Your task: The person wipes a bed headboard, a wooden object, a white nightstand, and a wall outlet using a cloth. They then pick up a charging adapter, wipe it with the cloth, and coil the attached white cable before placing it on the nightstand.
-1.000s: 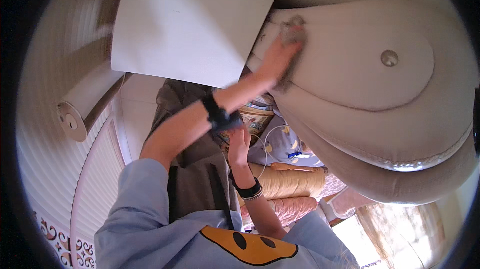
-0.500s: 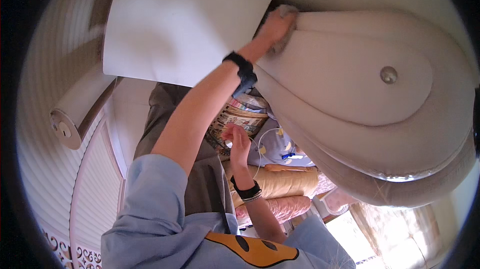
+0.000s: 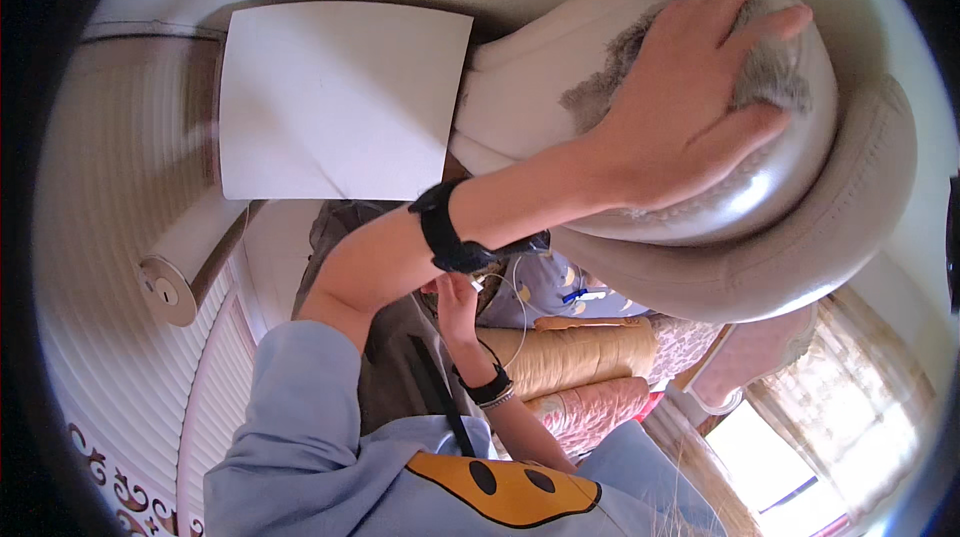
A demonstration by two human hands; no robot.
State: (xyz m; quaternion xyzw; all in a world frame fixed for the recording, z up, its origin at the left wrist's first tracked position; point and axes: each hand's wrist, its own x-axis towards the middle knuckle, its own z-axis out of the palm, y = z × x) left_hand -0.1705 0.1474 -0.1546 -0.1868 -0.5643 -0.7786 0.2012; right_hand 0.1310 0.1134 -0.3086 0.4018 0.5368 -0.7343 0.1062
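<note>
Grey cloth (image 3: 625, 57) bunches under my left hand (image 3: 690, 87), fingers spread and pressing, unclenched; its length slants from lower left to upper right, the middle hidden by my palm; pale padding (image 3: 540, 62) lies beneath; beyond my black wristband (image 3: 452, 237), my right hand (image 3: 457, 309) is partly obscured, its grip unclear.

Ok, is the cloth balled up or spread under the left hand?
Spread: the cloth shows beyond the left hand on several sides. Whether it is folded beneath, I cannot tell.
</note>
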